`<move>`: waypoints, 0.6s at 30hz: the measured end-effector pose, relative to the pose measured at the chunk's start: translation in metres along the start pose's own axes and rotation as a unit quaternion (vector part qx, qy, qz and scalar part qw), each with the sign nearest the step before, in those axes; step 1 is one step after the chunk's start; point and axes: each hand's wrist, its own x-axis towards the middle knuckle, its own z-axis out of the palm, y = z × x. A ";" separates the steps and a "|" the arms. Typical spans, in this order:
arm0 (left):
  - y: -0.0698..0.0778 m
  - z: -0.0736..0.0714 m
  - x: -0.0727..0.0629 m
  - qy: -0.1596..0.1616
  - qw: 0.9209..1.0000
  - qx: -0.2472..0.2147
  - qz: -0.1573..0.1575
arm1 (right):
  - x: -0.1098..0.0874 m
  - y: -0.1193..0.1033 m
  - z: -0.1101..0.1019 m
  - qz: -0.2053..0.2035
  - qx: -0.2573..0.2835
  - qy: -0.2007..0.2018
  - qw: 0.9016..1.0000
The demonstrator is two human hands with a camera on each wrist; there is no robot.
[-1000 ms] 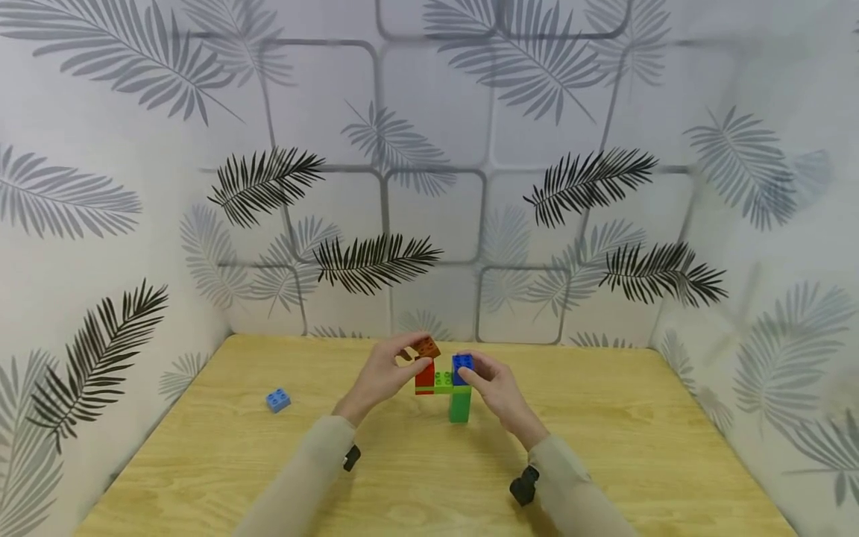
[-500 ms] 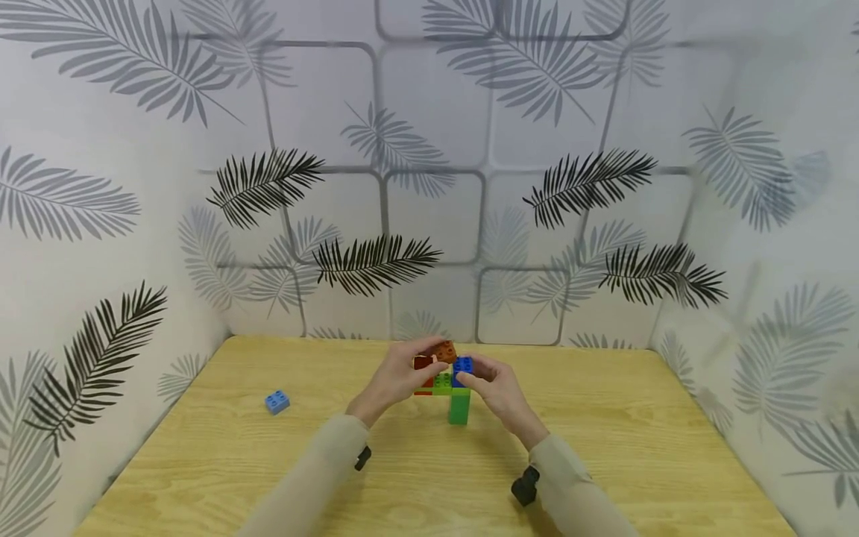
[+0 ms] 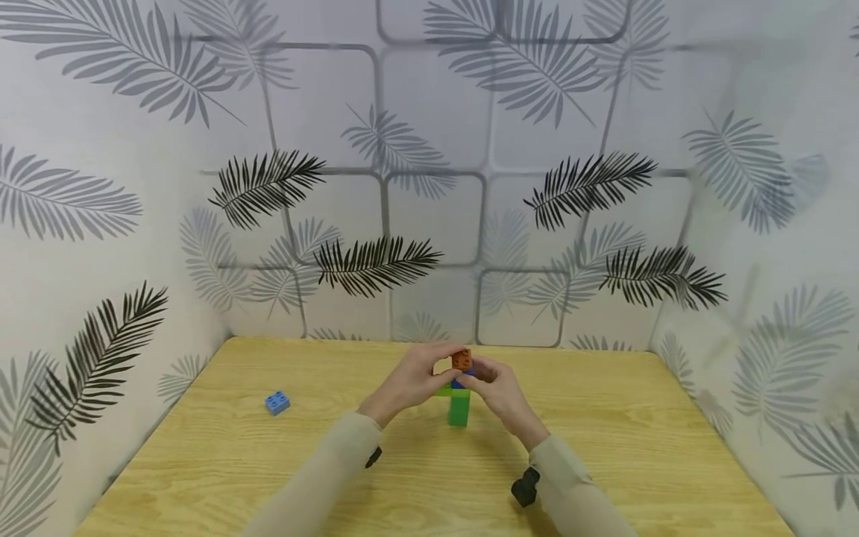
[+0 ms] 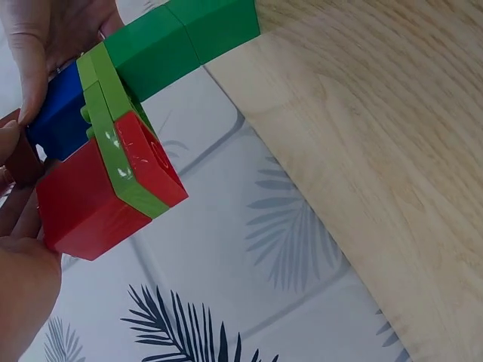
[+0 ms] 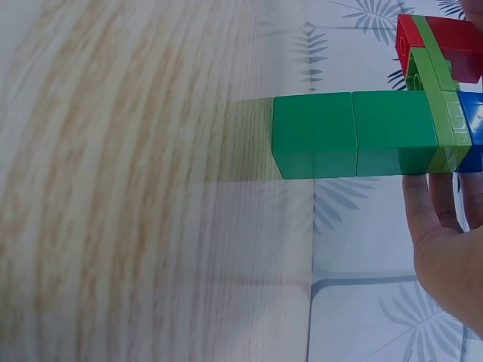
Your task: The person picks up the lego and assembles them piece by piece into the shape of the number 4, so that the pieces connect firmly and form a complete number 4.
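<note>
My left hand pinches an orange-brown building brick directly over the blue brick. In the left wrist view the brown brick meets the blue one's top end; whether they are joined I cannot tell. My right hand grips the blue brick at its sides, steadying the build. Below it are a light green piece and an upright column of green bricks standing on the table. Red bricks sit above and below the light green piece's far end, hidden by my left hand in the head view.
A loose light blue brick lies on the wooden table, left of the hands. Behind the table's back edge rises a pale wall with leaf patterns. Black wrist devices hang under both sleeves.
My left hand has carried the brown brick rightward, from above the red brick to the top of the blue one. The right hand has kept its hold on the blue brick.
</note>
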 end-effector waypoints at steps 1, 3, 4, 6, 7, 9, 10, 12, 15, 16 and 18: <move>0.000 0.000 0.001 -0.003 1.000 0.001 0.001 | 0.002 0.004 -0.001 -0.003 0.000 0.000 1.000; 0.002 -0.001 0.002 -0.012 1.000 0.001 -0.003 | 0.007 0.013 -0.002 -0.006 -0.002 0.001 1.000; 0.003 -0.002 0.002 -0.017 1.000 0.003 -0.006 | 0.009 0.017 -0.002 -0.008 -0.003 0.002 1.000; 0.005 -0.003 0.002 -0.029 0.999 0.012 -0.010 | 0.012 0.025 -0.002 -0.011 -0.007 0.003 1.000; 0.006 -0.004 0.002 -0.035 0.999 0.016 -0.014 | 0.012 0.025 -0.002 -0.012 -0.008 0.002 1.000; 0.008 -0.005 0.002 -0.047 0.998 0.022 -0.023 | 0.010 0.026 -0.001 -0.012 -0.011 0.000 1.000; 0.009 -0.006 0.003 -0.052 0.998 0.025 -0.028 | 0.010 0.026 -0.001 -0.013 -0.012 -0.002 1.000; 0.010 -0.006 0.003 -0.058 0.997 0.029 -0.035 | 0.009 0.026 -0.002 -0.015 -0.017 -0.006 1.000; 0.010 -0.006 0.005 -0.065 0.996 0.031 -0.044 | 0.009 0.027 -0.002 -0.021 -0.015 -0.006 1.000; 0.010 -0.006 0.006 -0.067 0.996 0.033 -0.047 | 0.010 0.028 -0.003 -0.023 -0.013 -0.006 1.000; 0.009 -0.007 0.008 -0.074 0.995 0.030 -0.055 | 0.010 0.028 -0.003 -0.026 -0.008 -0.007 1.000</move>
